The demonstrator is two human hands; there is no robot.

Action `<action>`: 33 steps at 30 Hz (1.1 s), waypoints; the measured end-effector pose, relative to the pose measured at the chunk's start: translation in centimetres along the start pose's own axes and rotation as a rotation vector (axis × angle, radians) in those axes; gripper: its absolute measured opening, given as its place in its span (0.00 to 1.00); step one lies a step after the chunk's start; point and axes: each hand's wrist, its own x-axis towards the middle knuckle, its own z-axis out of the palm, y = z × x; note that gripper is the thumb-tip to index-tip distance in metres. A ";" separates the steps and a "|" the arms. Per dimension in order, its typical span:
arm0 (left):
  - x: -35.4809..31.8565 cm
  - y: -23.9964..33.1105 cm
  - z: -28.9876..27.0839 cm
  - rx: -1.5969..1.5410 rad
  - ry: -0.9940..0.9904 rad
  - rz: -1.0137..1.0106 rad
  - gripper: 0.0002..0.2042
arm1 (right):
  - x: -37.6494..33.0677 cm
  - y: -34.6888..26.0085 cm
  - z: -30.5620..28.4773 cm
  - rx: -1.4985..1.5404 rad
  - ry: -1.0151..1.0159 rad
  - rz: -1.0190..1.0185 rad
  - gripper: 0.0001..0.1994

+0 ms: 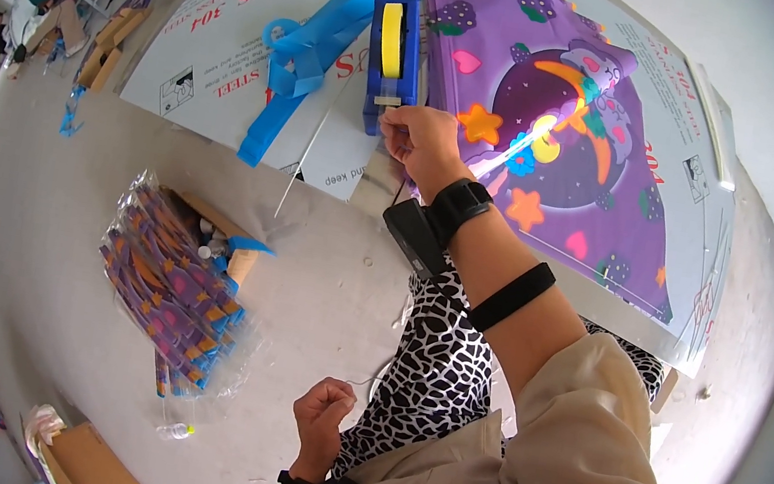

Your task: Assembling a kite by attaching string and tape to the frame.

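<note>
My right hand [420, 141] reaches to the front end of a blue tape dispenser [410, 48], fingers pinched at the end of the tape by the cutter. The dispenser carries a roll of tape [392, 40] that looks yellow. Just right of this hand lies a glossy purple sheet [476, 64] printed with stars, hearts and a cartoon figure; it looks like a flat bag or film. Low in the view, beside my patterned trouser leg, my left hand [320, 416] is closed in a loose fist. Its curled fingers hide whatever they may hold.
The dispenser and sheet rest on a table topped with printed grey film [226, 44]. Blue ribbon [298, 66] lies tangled left of the dispenser. On the floor at left sits a bundle of purple and orange packages [173, 284]; a cardboard box [94, 464] is below. People work far left.
</note>
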 end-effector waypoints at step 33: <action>3.1 4.5 -1.4 0.303 -0.501 0.127 0.03 | -15.8 -7.7 -23.4 0.345 -0.137 -0.146 0.04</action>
